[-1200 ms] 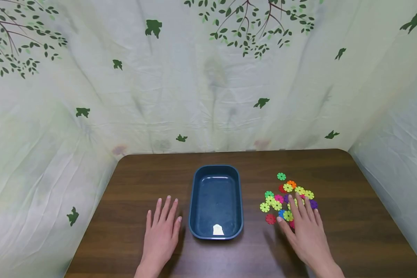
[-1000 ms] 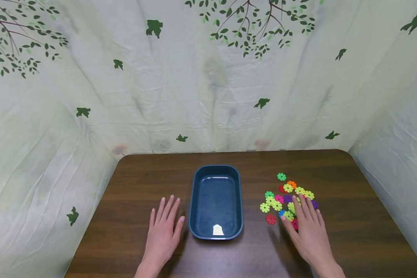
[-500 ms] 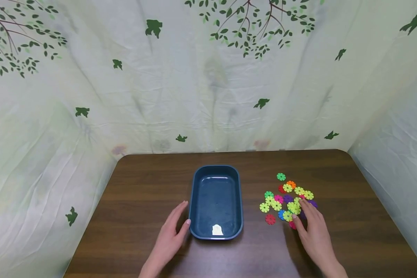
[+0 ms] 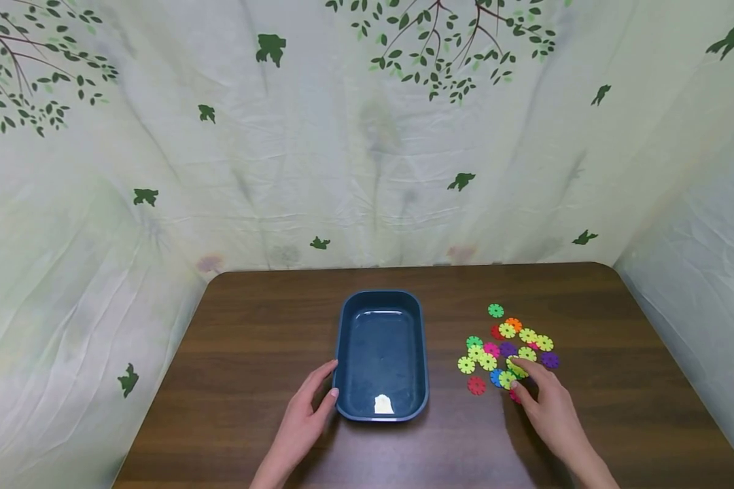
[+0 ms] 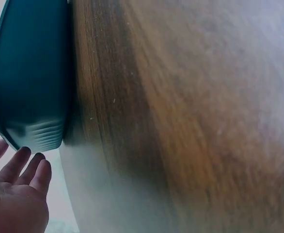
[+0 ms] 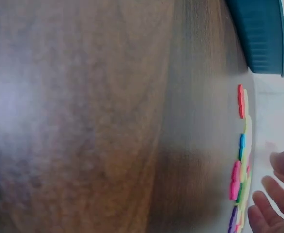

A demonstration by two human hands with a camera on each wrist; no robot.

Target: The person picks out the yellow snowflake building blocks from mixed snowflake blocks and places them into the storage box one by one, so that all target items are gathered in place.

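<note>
A blue rectangular tray (image 4: pixel 380 360) stands on the table. At its left rim is my left hand (image 4: pixel 300 421), thumb and fingertips beside or touching the edge; the left wrist view has the fingers (image 5: pixel 40 177) fairly straight by the tray's side. Right of the tray lies a loose spread of colourful flower-shaped discs, such as a red disc (image 4: pixel 476 386), a purple disc (image 4: pixel 549 360) and a green disc (image 4: pixel 495 310). Over their near side hovers my right hand (image 4: pixel 553 411), thumb and forefinger apart above yellow discs (image 4: pixel 507 380). No held disc shows in it.
The brown wooden table (image 4: pixel 269 305) has rounded far corners. A pale curtain (image 4: pixel 367 170) with leaf and bird prints hangs behind and on both sides. Some discs overlap, with a green disc (image 4: pixel 474 342) at the side towards the tray.
My left hand has moved right to the tray's rim. Over the discs, my right hand has drawn back a little and bent its fingers, uncovering more discs. The tray has not moved.
</note>
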